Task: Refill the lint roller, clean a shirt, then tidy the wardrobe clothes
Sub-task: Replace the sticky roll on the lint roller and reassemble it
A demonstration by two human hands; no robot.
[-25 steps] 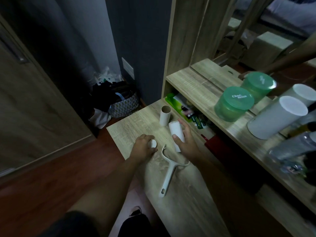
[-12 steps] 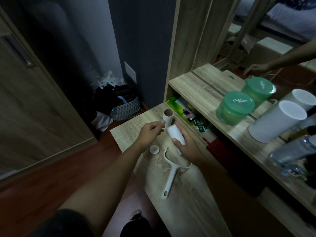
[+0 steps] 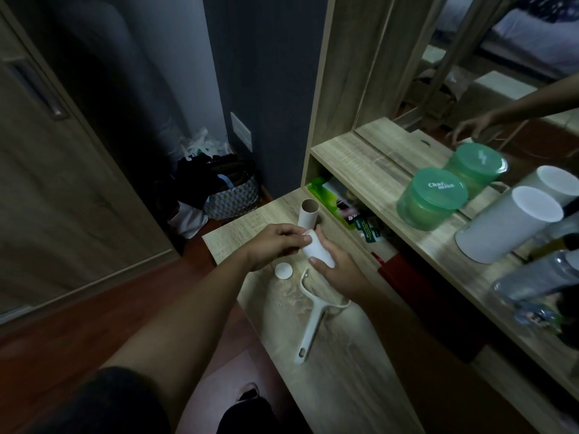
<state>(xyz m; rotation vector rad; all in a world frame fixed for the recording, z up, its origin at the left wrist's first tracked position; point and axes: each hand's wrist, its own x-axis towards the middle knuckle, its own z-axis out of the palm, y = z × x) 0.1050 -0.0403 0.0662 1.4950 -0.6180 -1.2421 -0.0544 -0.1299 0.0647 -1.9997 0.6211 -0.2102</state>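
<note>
My right hand (image 3: 336, 270) grips a white lint refill roll (image 3: 316, 249) just above the wooden table (image 3: 344, 371). My left hand (image 3: 275, 241) has its fingers curled at the roll's near end, pinching it there. A white round end cap (image 3: 283, 271) lies on the table below my left hand. The empty white lint roller handle (image 3: 310, 324) lies flat on the table, its frame end under my right wrist. A bare cardboard core (image 3: 308, 213) stands upright just behind the hands.
A raised shelf (image 3: 376, 164) on the right carries a green lidded tub (image 3: 434, 197) and a white cylinder (image 3: 507, 223) against a mirror. Packets sit in the cubby under it. A basket of clothes (image 3: 228, 195) stands on the floor by the dark wall.
My left hand let go of the end cap on the table, rose and came onto the end of the refill roll. My right hand kept hold of the roll.
</note>
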